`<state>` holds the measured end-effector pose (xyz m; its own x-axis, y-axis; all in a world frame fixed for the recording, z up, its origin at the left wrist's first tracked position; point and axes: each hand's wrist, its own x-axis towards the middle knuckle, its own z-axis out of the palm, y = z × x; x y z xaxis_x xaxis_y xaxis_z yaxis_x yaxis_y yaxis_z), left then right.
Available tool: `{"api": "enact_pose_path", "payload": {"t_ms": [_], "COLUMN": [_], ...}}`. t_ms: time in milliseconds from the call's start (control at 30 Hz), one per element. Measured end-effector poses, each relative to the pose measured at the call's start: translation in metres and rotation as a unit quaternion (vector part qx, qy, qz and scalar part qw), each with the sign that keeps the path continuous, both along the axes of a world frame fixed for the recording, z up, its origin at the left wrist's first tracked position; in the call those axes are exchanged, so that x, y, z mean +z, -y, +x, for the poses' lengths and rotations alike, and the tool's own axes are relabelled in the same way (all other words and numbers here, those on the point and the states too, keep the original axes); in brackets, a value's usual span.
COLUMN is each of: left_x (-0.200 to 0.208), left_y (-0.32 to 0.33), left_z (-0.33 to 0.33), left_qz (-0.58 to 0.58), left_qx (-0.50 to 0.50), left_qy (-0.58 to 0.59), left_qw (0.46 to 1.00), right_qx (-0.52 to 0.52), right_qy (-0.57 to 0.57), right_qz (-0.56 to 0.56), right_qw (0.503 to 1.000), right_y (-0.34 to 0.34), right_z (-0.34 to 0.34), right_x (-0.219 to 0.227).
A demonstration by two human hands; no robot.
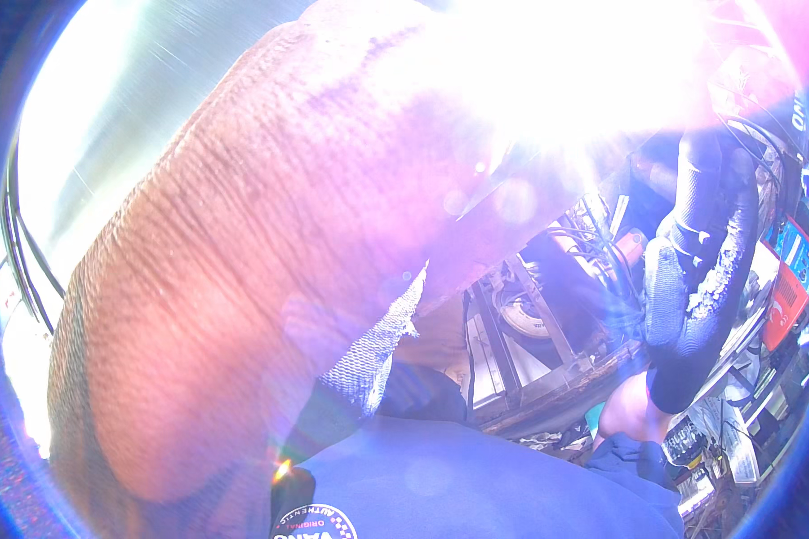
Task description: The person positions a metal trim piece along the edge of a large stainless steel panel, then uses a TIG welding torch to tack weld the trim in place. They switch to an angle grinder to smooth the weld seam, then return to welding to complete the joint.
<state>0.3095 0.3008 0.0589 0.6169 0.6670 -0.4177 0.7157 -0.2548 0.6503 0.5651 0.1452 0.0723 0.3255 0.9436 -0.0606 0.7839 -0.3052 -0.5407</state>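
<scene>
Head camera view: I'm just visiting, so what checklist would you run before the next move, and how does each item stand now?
1. Right hand gloved: ok, a dark glove covers it.
2. Right hand's hold: cannot tell whether it grips anything.
3. Left hand in sight: not ok, it cannot be made out.
4. Clear view: not ok, glare washes out the top and a bare arm fills much of the left.
5. Clear space near the right hand: not ok, wires and mixed clutter surround it.
</scene>
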Motion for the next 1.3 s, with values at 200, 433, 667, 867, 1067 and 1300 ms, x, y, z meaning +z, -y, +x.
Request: {"api": "enact_pose_path", "payload": {"t_ms": [200,433,667,867,1067,1300], "left_x": [-0.003,-0.010,-0.004,-0.004,-0.004,-0.008], "left_y": [0.001,0.004,0.007,0.007,0.007,0.004], "left_z": [-0.004,-0.006,-0.007,-0.007,-0.007,-0.006], "left_qz": [0.008,0.010,0.021,0.017,0.018,0.012], "left_qx": [-0.002,-0.004,-0.001,0.008,0.003,0.009], "left_qy": [0.005,0.012,0.009,0.002,0.008,0.016], "left_qw": [1.000,1.000,1.000,1.000,1.000,1.000], "right_qx": [-0.120,-0.072,-0.081,-0.053,-0.079,-0.081], "right_qy": [-0.144,-0.088,-0.058,-0.086,-0.114,-0.098], "right_qz": [0.006,0.018,-0.090,-0.027,-0.005,-0.001], "right_qw": [0.982,0.993,0.991,0.994,0.990,0.992], "right_y": [0.004,0.005,-0.006,-0.002,0.003,-0.003], "right_z": [-0.012,-0.010,-0.018,-0.004,0.001,-0.010], "right_x": [-0.003,-0.006,0.016,0.000,0.000,0.001]}}
